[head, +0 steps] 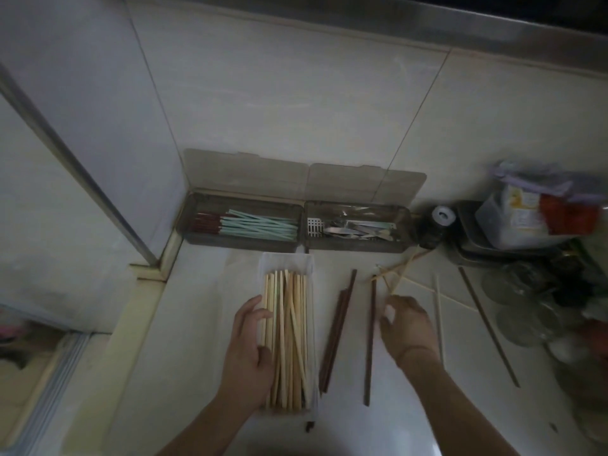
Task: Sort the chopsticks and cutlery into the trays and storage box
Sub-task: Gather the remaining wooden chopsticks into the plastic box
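- Left hand (248, 343): fingers (263, 315) curl over the left rim of the clear tray (311, 268), thumb inside against the pale wooden chopsticks (289, 337); the hand grips the tray wall in the lower centre of the frame.
- Right hand (406, 327): back of the hand faces the camera, fingers bent downward over the counter (204, 357). The fingertips are hidden, so it cannot be told whether they hold anything.
- Clear tray: long axis runs from the bottom of the frame toward the top. The pale wooden chopsticks inside lie along that axis, a few slightly crossed.
- Dark chopsticks (337, 330): a pair lies just right of the tray, tilted slightly rightward at the top end. A single dark chopstick (371, 340) lies nearly vertical between that pair and the right hand.
- Loose pale chopsticks (399, 274): crossed in a small heap above the right hand. One pale stick (439, 324) lies near-vertical right of the hand; a long dark stick (488, 327) lies diagonally further right.
- Left storage box (241, 240): centre of the frame, against the wall, lid raised. It holds mint-green and dark red chopsticks (260, 225) lying left to right.
- Right storage box (358, 246): beside the first, lid raised, holding metal cutlery (358, 232) lying left to right.
- Right edge of the frame: a dark jar (434, 230), a bagged container (533, 215) and glassware (519, 301) crowd the counter.
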Action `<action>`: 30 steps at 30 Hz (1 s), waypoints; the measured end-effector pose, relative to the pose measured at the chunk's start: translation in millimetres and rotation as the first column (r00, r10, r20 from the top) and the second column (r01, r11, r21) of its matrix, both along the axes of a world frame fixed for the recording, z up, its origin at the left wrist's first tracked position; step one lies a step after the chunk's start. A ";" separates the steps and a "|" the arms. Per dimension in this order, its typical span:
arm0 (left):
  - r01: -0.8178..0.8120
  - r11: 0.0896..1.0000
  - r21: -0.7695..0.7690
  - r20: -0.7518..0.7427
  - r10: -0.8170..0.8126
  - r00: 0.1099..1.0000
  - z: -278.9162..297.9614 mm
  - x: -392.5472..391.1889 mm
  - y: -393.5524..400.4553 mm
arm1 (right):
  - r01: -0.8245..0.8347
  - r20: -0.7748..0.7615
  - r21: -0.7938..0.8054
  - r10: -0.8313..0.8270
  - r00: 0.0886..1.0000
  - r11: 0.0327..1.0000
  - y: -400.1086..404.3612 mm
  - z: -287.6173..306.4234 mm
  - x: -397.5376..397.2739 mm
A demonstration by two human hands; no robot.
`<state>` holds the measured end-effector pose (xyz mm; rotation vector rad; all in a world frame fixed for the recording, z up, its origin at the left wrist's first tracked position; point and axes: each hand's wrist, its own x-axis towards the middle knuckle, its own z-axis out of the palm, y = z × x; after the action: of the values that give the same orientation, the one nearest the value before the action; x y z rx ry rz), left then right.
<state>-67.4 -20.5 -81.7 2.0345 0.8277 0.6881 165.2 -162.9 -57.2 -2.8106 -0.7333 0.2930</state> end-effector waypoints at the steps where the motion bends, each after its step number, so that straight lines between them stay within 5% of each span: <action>1: -0.001 1.000 0.002 -0.003 0.001 1.000 -0.9 0.0 0.2 | 0.044 -0.020 -0.092 -0.046 0.999 0.995 -11.0 -7.8 11.6; 10: -0.004 1.000 -0.008 -0.013 0.004 1.000 -3.6 0.4 1.2 | -0.167 0.144 -0.256 0.208 0.968 0.952 -62.9 -42.6 -12.8; 14: -0.011 1.000 -0.013 -0.013 0.011 1.000 -4.8 0.3 0.4 | -0.223 -0.027 -0.317 0.226 0.974 0.922 -74.2 -36.0 -37.8; 18: -0.021 0.999 -0.035 -0.007 0.021 1.000 -5.0 0.1 -1.1 | -0.098 -0.308 0.039 0.105 0.946 0.994 -71.1 -0.5 -52.7; 22: -0.014 0.999 -0.030 0.000 0.014 1.000 -5.1 0.5 -0.9 | 0.013 -0.607 0.320 0.194 0.771 0.947 -49.4 53.5 -56.2; 24: -0.017 0.999 -0.045 -0.005 0.016 1.000 -3.6 1.0 -1.1 | -0.003 -0.596 0.450 0.303 0.744 0.893 -36.8 77.5 -62.0; 30: -0.024 0.998 -0.066 -0.017 0.023 1.000 -2.8 0.7 -1.1 | -0.006 -0.262 0.750 0.305 0.916 0.662 10.1 103.5 -78.0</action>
<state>-66.7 -21.6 -84.5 1.9765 0.8739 0.6490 87.3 -152.8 46.2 -1.8427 -0.7802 0.4225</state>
